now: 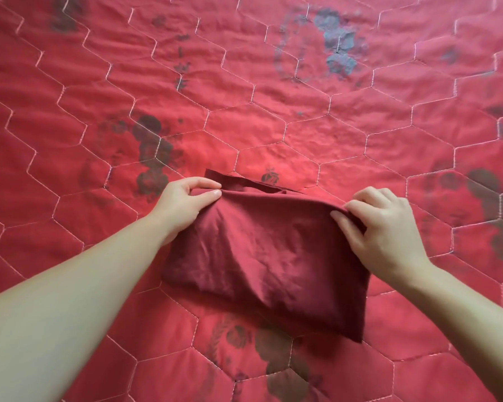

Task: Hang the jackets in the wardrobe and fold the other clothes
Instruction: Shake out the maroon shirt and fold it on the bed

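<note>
Head view. Dark maroon woven-cloth garment [269, 256], already folded down to a compact, roughly rectangular packet, lying on the red quilted bedspread w/ hexagon stitching and faded grey flower print [360, 126], near the person's edge of the bed. Left hand [183, 201] pinches the far-left corner of the packet, thumb and forefinger clamped on the fabric edge. Right hand [381, 227] grips the far-right corner, fingers curled over the top edge w/ thumb underneath, closed on the cloth. The far edge is raised slightly off the bed; a thin flap of the same cloth shows behind it, lying flat.

Progress, as judged: this one garment is in a late fold, prob. one more fold or a final smoothing left before it can be set aside. No jackets, wardrobe or other clothes in view, so hanging step and remaining items can't be assessed; whether earlier pieces are done is not shown.
</note>
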The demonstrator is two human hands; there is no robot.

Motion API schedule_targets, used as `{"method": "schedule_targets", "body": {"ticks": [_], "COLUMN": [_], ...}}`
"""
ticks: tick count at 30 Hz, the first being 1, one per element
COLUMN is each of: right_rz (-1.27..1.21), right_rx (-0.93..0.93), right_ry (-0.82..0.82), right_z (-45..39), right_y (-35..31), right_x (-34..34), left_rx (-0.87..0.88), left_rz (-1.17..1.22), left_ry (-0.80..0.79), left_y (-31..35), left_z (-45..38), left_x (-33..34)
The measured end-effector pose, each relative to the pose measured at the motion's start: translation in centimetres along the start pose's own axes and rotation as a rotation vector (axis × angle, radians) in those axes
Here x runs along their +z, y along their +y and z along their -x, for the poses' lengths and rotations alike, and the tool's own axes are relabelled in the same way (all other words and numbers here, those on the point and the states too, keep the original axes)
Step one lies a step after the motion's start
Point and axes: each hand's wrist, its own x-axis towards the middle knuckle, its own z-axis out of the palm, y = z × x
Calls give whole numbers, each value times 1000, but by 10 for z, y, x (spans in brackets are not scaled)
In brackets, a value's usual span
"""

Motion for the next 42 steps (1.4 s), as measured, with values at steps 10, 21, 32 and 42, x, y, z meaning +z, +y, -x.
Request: {"method": "schedule_targets", "body": {"ticks": [10, 21, 32, 42], "right_rz": [-183, 96, 191, -367], "right_rx": [498, 352, 356, 1051], "right_ry": [-316, -29, -368, 137], "right_z": [-19, -5, 61, 85], "right_y": [11, -11, -18, -24], "right_x": [28, 20, 51, 23], "left_rx": [47, 631, 600, 700], "left_rz": [-29, -684, -1092, -743], "left_ry": [161, 321, -120, -79], "left_y": [4, 25, -3, 7], "left_z": [-18, 22, 18, 127], "left_x": [14, 45, 100, 120]}}
